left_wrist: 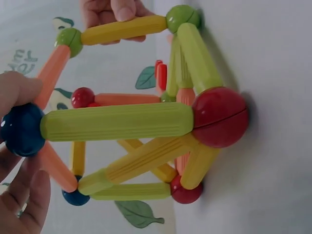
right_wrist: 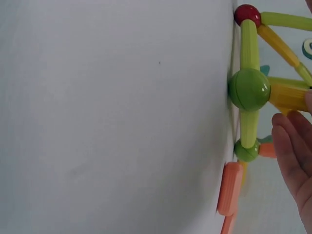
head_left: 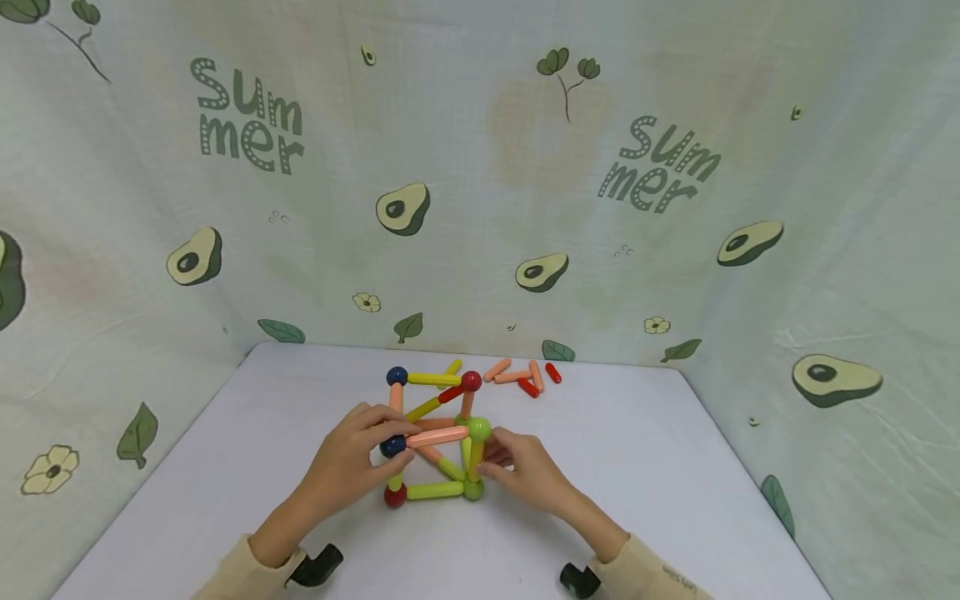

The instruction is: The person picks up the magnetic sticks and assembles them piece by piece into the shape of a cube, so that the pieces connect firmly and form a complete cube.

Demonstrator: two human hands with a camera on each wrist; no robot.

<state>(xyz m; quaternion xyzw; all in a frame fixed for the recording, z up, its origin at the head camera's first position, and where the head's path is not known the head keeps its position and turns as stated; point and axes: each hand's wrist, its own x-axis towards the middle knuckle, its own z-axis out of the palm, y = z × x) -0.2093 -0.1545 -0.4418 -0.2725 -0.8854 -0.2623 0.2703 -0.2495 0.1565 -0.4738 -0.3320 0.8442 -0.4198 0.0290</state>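
Observation:
A cube-shaped frame of magnetic rods and balls, with a lime rod point(head_left: 435, 491) along its near bottom edge, stands on the white table. At the near left upper corner, my left hand point(head_left: 348, 450) grips the dark blue ball point(left_wrist: 23, 129) between thumb and fingers. My right hand point(head_left: 527, 473) pinches the upright yellow rod point(left_wrist: 124, 29) on the near right edge, between two green balls. A pink rod point(head_left: 437, 436) spans the near top from the blue ball to the upper green ball point(head_left: 478, 429). A red ball point(left_wrist: 220, 117) sits below the blue one.
Loose pink rods point(head_left: 513, 377) and short red rods point(head_left: 552, 372) lie at the back of the table point(head_left: 637, 467), behind the frame. Another yellow-green rod point(head_left: 450, 372) lies behind its far edge. A printed cloth point(head_left: 465, 150) hangs around the table's back and sides.

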